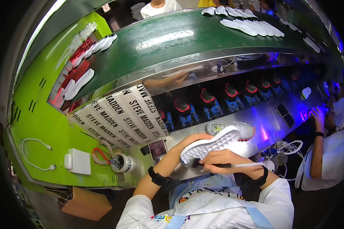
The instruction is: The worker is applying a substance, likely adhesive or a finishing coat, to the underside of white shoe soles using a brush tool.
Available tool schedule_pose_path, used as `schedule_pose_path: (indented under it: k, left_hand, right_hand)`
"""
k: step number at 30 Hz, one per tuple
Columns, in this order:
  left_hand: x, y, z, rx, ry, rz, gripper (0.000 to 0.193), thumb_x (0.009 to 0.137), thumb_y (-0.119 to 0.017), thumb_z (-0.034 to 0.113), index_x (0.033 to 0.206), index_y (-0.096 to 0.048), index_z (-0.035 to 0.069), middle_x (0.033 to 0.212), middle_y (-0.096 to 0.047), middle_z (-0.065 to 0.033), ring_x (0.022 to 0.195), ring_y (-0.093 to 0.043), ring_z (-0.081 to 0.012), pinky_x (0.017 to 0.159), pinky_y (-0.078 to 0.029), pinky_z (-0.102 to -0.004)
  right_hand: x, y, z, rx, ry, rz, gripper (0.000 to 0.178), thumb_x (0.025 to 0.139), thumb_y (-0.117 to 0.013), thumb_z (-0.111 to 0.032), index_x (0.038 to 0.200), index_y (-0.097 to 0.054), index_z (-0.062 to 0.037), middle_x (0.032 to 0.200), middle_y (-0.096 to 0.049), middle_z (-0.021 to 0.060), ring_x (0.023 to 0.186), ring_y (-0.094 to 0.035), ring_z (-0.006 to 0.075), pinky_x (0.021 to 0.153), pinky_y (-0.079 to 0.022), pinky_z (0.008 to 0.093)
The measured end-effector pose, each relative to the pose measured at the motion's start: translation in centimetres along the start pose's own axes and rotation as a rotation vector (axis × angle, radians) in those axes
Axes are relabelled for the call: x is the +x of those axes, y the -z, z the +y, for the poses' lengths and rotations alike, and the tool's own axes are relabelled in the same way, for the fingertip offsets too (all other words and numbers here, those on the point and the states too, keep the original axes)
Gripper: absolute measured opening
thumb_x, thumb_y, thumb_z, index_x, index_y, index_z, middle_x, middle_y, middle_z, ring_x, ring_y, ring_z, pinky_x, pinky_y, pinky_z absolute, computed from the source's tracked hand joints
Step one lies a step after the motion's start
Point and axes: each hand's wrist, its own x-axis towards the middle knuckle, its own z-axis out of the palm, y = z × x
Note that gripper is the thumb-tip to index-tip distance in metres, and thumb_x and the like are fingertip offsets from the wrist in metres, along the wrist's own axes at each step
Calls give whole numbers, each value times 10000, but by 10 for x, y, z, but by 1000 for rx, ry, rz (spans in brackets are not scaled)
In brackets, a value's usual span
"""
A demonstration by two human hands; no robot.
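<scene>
Tilted in front of me is a white shoe sole [214, 145], its grid of hollow cells facing up. My left hand [195, 140] grips it along its far edge, fingers partly hidden behind it. Close by its near edge is my right hand [222, 159], fingers closed around a slim white-handled tool [248, 165] that runs back toward the wrist. A dark patch shows by those fingertips; the tool's tip is too unclear to make out. Just beyond the sole, a light grey shoe piece [239, 129] with red at its right end lies on the metal bench [179, 173].
A green conveyor belt [164, 57] carries white soles [252, 27]. Below it runs a row of dark shoes [208, 101]. A printed carton [120, 116], phone [157, 150], tape roll [124, 163] and white charger [79, 161] stand left. A co-worker [325, 152] sits right.
</scene>
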Motion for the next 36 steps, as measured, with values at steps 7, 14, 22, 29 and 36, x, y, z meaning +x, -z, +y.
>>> schedule_pose_path:
  k: [7,14,22,29,36]
  left_hand:
    - [-16,-3,4,239,-111,74,365,825,-621,288,1026,-639,-17,887,-668,-73,731,-636,-129,651,-498,-222]
    - [-34,-19,0,167,-482,53,389,892,-528,286,1093,-593,-41,928,-658,-131,765,-649,-178,664,-529,-275]
    - [-142,24,122,-510,-1161,-550,391,929,-396,167,1219,-438,-92,1253,-482,-256,1025,-583,-287,829,-541,-335]
    - [-57,-94,190,35,-1094,-101,352,914,-448,182,1173,-491,-53,1144,-560,-206,982,-599,-301,800,-533,-350]
    - [87,-116,284,1904,-1269,818,409,799,-523,216,1148,-560,5,1231,-517,-176,1065,-520,-373,924,-436,-438]
  right_hand:
    - [-14,16,15,-43,-13,86,133,821,-552,-30,745,-648,22,770,-663,116,706,-652,179,633,-506,277]
    - [-17,35,2,-56,-69,390,183,866,-506,-44,789,-624,74,903,-646,173,709,-645,192,663,-521,277]
    - [-10,18,-2,561,48,746,312,928,-458,-226,797,-572,33,914,-609,225,562,-614,241,534,-520,306]
    - [-19,3,25,885,-112,879,194,918,-494,-138,1015,-573,10,1133,-554,184,821,-618,198,675,-543,304]
    - [-43,10,29,948,-246,1132,279,834,-546,38,1110,-523,-2,1125,-572,142,917,-603,198,789,-501,303]
